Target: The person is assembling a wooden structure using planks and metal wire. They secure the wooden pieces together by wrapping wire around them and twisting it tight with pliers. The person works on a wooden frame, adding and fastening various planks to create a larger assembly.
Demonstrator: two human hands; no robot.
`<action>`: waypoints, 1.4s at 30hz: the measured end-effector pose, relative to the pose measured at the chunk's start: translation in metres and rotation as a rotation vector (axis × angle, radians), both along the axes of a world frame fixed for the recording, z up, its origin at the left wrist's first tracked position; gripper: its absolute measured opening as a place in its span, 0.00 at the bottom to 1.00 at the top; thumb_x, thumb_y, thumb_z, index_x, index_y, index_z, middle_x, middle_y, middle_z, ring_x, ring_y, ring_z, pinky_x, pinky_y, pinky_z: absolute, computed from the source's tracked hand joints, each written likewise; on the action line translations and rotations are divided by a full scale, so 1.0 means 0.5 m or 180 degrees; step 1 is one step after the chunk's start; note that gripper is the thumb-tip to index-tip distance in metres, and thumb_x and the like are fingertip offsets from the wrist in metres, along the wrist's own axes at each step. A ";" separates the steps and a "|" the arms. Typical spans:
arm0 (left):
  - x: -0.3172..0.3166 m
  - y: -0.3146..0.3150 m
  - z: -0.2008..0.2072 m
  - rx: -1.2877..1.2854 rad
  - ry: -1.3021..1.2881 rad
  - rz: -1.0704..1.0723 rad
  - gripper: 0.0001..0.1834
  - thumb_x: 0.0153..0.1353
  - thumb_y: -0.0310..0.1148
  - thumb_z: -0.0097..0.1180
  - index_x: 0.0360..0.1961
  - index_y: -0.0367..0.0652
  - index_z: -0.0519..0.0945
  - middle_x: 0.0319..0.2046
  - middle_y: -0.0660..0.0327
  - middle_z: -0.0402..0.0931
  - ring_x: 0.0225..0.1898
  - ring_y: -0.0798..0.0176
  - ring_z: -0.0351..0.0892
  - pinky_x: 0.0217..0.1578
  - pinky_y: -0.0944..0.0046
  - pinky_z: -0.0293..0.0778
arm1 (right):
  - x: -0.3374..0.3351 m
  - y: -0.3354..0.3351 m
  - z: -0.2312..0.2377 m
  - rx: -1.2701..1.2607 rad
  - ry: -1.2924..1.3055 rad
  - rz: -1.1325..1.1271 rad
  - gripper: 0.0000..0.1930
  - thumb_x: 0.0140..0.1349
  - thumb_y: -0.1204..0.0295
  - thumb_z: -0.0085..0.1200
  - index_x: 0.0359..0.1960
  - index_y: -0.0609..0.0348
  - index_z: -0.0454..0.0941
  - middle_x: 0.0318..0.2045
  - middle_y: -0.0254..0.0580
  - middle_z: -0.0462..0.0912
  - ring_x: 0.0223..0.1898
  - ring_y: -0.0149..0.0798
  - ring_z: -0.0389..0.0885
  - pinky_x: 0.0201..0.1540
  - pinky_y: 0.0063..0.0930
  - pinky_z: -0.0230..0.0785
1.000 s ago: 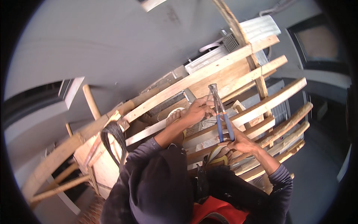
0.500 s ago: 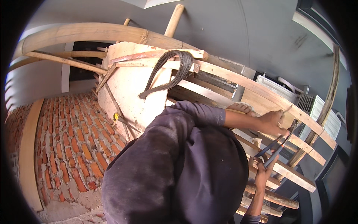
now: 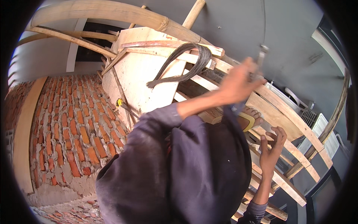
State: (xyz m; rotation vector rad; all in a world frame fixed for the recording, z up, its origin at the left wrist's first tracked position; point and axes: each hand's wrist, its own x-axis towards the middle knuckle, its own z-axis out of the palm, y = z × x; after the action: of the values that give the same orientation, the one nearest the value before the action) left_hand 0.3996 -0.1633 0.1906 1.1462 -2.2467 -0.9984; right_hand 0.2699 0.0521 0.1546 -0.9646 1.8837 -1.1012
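My left hand [image 3: 236, 84] is raised over the planks, smeared by motion, its fingers closed round a metal tool [image 3: 261, 58] with a shiny upper end. Blur hides the tool's exact kind. Lower and to the right, my right hand [image 3: 272, 149] is empty, with its fingers apart and curled. To the left of my left hand, a looped bundle of dark wire [image 3: 203, 61] lies across a pale wooden board [image 3: 143, 74] and a plank. Below that hand, a foot in a yellow-edged sandal [image 3: 248, 121] rests among the planks.
Wooden beams [image 3: 291, 112] run across the right with gaps between them. A bamboo pole [image 3: 100, 11] crosses the upper left. Far below stands a brick wall [image 3: 74, 123]. A yellow item [image 3: 119, 102] sits beside the board, and a white unit [image 3: 320, 130] is behind the beams.
My left hand has swung up and left, now holding a metal tool. My right hand has let go of the blue-handled pliers and stays low, opened. The view has shifted slightly.
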 end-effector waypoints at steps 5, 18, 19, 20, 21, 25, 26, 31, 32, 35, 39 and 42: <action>0.279 -0.012 0.040 -0.0222 -0.2020 0.0895 0.20 0.54 0.40 0.61 0.36 0.37 0.67 0.25 0.48 0.73 0.27 0.46 0.75 0.29 0.51 0.70 | -0.032 0.068 -0.059 0.0351 -0.0154 -0.0143 0.16 0.57 0.77 0.55 0.48 0.58 0.70 0.49 0.44 0.67 0.39 0.36 0.75 0.41 0.30 0.67; 0.789 0.119 -0.158 0.0651 -0.4461 0.1530 0.27 0.56 0.45 0.58 0.49 0.39 0.65 0.50 0.53 0.69 0.48 0.51 0.74 0.44 0.54 0.74 | -0.044 0.091 -0.100 0.0345 -0.0204 -0.0287 0.14 0.61 0.75 0.52 0.49 0.58 0.70 0.49 0.42 0.69 0.38 0.34 0.73 0.42 0.27 0.65; 0.790 0.116 -0.160 0.0729 -0.4497 0.1519 0.27 0.56 0.45 0.58 0.49 0.39 0.65 0.50 0.53 0.70 0.48 0.51 0.74 0.44 0.54 0.74 | -0.047 0.095 -0.104 0.0377 -0.0178 -0.0283 0.14 0.61 0.75 0.51 0.49 0.58 0.69 0.49 0.42 0.69 0.38 0.33 0.73 0.42 0.27 0.65; 0.787 0.109 -0.165 0.0806 -0.4532 0.1506 0.27 0.56 0.45 0.58 0.49 0.39 0.65 0.50 0.53 0.70 0.48 0.51 0.74 0.44 0.54 0.74 | -0.049 0.098 -0.105 0.0377 -0.0196 -0.0307 0.14 0.62 0.75 0.51 0.49 0.59 0.69 0.50 0.41 0.69 0.39 0.33 0.73 0.42 0.26 0.65; 0.782 0.104 -0.164 0.0887 -0.4570 0.1489 0.28 0.56 0.46 0.58 0.50 0.40 0.65 0.51 0.53 0.70 0.48 0.51 0.75 0.45 0.54 0.74 | -0.051 0.101 -0.106 0.0365 -0.0237 -0.0333 0.14 0.62 0.75 0.51 0.49 0.60 0.69 0.50 0.41 0.69 0.39 0.33 0.73 0.42 0.26 0.65; 0.819 0.091 -0.187 0.1082 -0.4695 0.1481 0.26 0.57 0.48 0.57 0.49 0.42 0.66 0.48 0.53 0.73 0.48 0.53 0.75 0.45 0.55 0.73 | -0.060 0.111 -0.100 0.0425 -0.0325 -0.0472 0.14 0.63 0.75 0.51 0.49 0.61 0.68 0.50 0.40 0.69 0.39 0.31 0.72 0.42 0.24 0.65; 0.827 0.095 -0.186 0.0978 -0.4741 0.1412 0.25 0.58 0.48 0.55 0.49 0.43 0.66 0.48 0.53 0.73 0.49 0.53 0.75 0.46 0.56 0.73 | -0.062 0.114 -0.099 0.0463 -0.0342 -0.0503 0.14 0.63 0.75 0.51 0.49 0.61 0.68 0.50 0.40 0.69 0.39 0.31 0.72 0.42 0.24 0.65; 0.856 0.074 -0.192 0.1342 -0.4675 0.1906 0.24 0.61 0.47 0.51 0.52 0.44 0.66 0.50 0.52 0.72 0.50 0.53 0.73 0.50 0.55 0.70 | -0.067 0.122 -0.105 0.0514 -0.0395 -0.0643 0.14 0.63 0.74 0.51 0.49 0.61 0.69 0.49 0.39 0.69 0.38 0.30 0.71 0.41 0.24 0.64; 0.866 0.074 -0.201 0.1293 -0.4703 0.1937 0.24 0.61 0.47 0.51 0.52 0.44 0.66 0.50 0.52 0.71 0.51 0.53 0.73 0.51 0.55 0.70 | -0.065 0.122 -0.107 0.0528 -0.0377 -0.0623 0.14 0.63 0.74 0.51 0.49 0.60 0.69 0.49 0.40 0.69 0.38 0.30 0.72 0.41 0.24 0.65; 0.858 0.065 -0.206 0.1320 -0.4793 0.2061 0.25 0.60 0.48 0.52 0.52 0.44 0.66 0.52 0.52 0.70 0.52 0.53 0.72 0.51 0.56 0.70 | -0.057 0.125 -0.113 0.0545 -0.0332 -0.0565 0.14 0.63 0.74 0.51 0.49 0.60 0.70 0.50 0.41 0.69 0.38 0.32 0.73 0.42 0.25 0.65; 0.871 0.062 -0.216 0.0812 -0.4528 0.2500 0.23 0.53 0.44 0.58 0.44 0.40 0.71 0.44 0.51 0.76 0.47 0.52 0.76 0.47 0.56 0.71 | -0.047 0.127 -0.118 0.0574 -0.0342 -0.0501 0.14 0.62 0.73 0.52 0.49 0.60 0.70 0.51 0.43 0.68 0.40 0.33 0.74 0.43 0.27 0.66; 0.876 0.045 -0.198 0.1402 -0.4078 0.2992 0.25 0.58 0.48 0.55 0.51 0.44 0.67 0.51 0.54 0.71 0.52 0.54 0.73 0.51 0.57 0.70 | -0.044 0.126 -0.120 0.0536 -0.0249 -0.0475 0.14 0.63 0.73 0.52 0.49 0.59 0.70 0.49 0.40 0.69 0.38 0.31 0.73 0.40 0.25 0.65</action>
State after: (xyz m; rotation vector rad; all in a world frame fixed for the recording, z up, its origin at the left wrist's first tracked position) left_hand 0.8375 -0.1405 0.0919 3.2550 -1.6070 -0.2943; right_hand 0.2478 0.1150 0.0948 -0.6866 1.9737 -1.0310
